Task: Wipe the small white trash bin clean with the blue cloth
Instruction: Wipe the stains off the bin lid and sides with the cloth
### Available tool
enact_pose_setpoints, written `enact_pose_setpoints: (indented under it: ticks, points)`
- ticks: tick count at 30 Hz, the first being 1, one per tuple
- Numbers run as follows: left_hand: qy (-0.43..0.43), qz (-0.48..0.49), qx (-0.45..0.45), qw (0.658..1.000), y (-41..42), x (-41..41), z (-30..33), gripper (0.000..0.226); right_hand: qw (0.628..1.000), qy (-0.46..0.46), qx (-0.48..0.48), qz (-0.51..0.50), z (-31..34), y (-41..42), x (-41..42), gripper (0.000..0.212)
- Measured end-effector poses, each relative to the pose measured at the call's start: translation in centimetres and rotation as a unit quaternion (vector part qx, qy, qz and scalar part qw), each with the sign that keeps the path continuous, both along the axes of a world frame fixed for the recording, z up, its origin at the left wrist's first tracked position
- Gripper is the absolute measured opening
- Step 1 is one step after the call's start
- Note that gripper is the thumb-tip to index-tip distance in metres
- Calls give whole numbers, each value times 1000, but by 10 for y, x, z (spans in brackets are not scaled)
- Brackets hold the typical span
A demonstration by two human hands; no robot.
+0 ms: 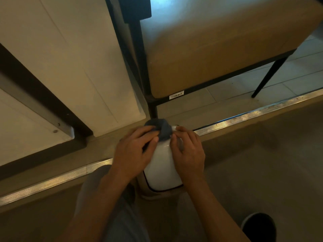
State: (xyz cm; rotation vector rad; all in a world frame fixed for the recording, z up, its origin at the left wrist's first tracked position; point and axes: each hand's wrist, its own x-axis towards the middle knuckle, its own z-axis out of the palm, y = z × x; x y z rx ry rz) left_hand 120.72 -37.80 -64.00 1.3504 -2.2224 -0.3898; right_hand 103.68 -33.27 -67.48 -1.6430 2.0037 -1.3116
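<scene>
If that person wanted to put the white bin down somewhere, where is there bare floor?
Bare floor lies right of the right hand, below the metal strip, above the black shoe. Another patch lies left of the left hand. Beyond the white bin it is crowded: blue cloth, chair leg, cushioned chair.

Bin (161,169) sits on the floor in front of my knees, between my hands: left hand (132,154) on its left side, right hand (187,154) on its right. Cloth (161,131) is on the bin's far end, under my fingertips. Chair (218,49) stands beyond it, to the right. Door (73,63) beyond, left. Metal strip (253,114) runs across the floor behind the bin.
</scene>
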Motion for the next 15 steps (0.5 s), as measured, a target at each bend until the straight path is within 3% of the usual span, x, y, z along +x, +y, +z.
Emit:
enact_pose_setpoints:
  ticks: [6, 11, 15]
  points:
    - [58, 116, 130, 983, -28, 6, -2, 26, 1000, -2, 3, -4, 0, -1, 2, 28]
    - [34, 117, 39, 992, 2, -15, -8, 30, 1000, -2, 4, -3, 1, -1, 2, 28]
    - [71, 116, 13, 991, 61, -5, -23, 40, 1000, -8, -5, -1, -1, -1, 2, 26]
